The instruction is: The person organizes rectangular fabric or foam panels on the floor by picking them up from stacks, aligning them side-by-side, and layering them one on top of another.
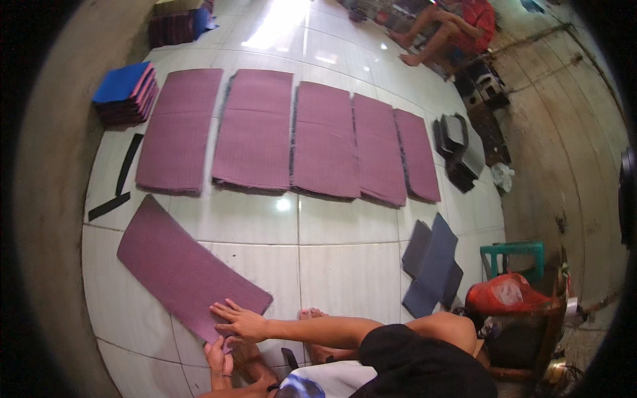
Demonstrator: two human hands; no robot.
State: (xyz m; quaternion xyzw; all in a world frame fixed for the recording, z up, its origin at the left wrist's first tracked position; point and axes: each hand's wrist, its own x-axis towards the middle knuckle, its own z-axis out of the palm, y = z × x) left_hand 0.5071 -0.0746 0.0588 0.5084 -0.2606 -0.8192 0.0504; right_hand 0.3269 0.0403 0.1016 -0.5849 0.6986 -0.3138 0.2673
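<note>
Cannot see the patch of purple mat under the right grip, nor tell how far the left grip reaches beneath the near corner. Lose the left forearm to the lower edge, just below that grip. Well right of both grips, cannot see into the red bag, nor the green stool fully behind. Far beyond the grips, lose the seated person partly to the top edge; cannot identify the small, blurred clutter nearby.
</note>
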